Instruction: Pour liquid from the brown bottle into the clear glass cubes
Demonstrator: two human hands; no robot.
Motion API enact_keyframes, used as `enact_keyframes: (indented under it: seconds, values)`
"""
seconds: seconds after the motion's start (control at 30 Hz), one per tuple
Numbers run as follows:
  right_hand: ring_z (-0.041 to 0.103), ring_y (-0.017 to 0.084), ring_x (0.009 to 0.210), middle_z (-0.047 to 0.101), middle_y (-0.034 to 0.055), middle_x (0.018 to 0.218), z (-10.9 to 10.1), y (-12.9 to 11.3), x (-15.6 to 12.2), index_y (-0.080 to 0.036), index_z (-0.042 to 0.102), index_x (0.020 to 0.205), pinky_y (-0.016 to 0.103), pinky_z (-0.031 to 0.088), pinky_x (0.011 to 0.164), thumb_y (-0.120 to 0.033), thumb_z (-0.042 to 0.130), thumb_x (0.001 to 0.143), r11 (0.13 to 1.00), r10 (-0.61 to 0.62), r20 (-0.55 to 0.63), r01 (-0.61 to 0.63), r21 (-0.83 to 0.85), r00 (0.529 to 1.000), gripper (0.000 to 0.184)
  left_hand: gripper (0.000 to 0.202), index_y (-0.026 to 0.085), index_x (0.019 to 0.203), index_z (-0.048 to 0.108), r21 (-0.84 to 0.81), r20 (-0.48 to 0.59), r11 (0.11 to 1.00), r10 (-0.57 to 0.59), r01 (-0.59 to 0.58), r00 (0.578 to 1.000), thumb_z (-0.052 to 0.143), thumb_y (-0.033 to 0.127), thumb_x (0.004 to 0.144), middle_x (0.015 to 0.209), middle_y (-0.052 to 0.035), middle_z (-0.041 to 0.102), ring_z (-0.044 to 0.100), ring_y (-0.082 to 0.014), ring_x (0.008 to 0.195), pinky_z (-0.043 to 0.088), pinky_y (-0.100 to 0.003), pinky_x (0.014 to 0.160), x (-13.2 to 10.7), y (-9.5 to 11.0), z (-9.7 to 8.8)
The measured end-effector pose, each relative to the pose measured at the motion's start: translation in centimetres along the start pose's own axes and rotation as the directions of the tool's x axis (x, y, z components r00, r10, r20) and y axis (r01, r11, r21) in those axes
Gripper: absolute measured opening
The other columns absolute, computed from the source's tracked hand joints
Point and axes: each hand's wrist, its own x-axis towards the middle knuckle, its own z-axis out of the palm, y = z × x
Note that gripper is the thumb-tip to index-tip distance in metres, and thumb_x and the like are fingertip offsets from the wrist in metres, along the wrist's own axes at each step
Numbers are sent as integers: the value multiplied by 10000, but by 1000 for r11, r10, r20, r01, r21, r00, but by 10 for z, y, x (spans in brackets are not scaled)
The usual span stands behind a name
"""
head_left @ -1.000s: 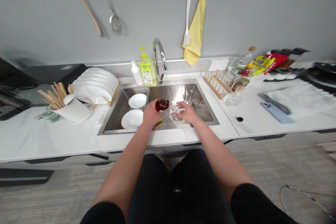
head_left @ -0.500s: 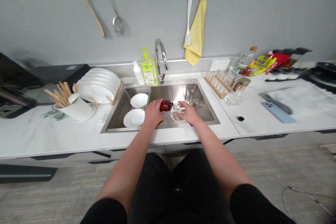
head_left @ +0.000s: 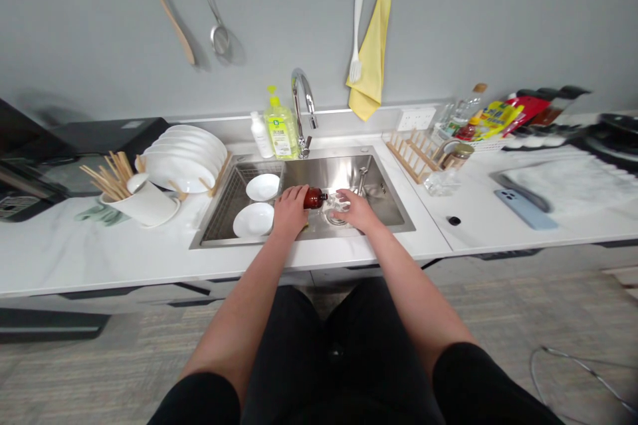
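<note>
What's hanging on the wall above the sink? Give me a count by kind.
Long wooden spoon: 1
Metal skimmer: 1
White long-handled utensil: 1
Yellow cloth: 1
Total: 4

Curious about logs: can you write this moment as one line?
left hand: brown glass bottle, tilted | right hand: clear glass | place: steel sink
</note>
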Motion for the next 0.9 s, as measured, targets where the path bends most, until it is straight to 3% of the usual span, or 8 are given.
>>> enact_keyframes:
  seconds: [0.9]
  values:
    - [821,323,1152,846,111,1317,-3,-8,-1,-240,744,1402,486,634,1091,-356,1030,729,997,22,46,-18,-77,999,740,639,244,1679,633,48,-40,997,62,-60,997,511,139,1061,1708,-131,664,539,-351,1642,401,-570,1358,-2,-2,0]
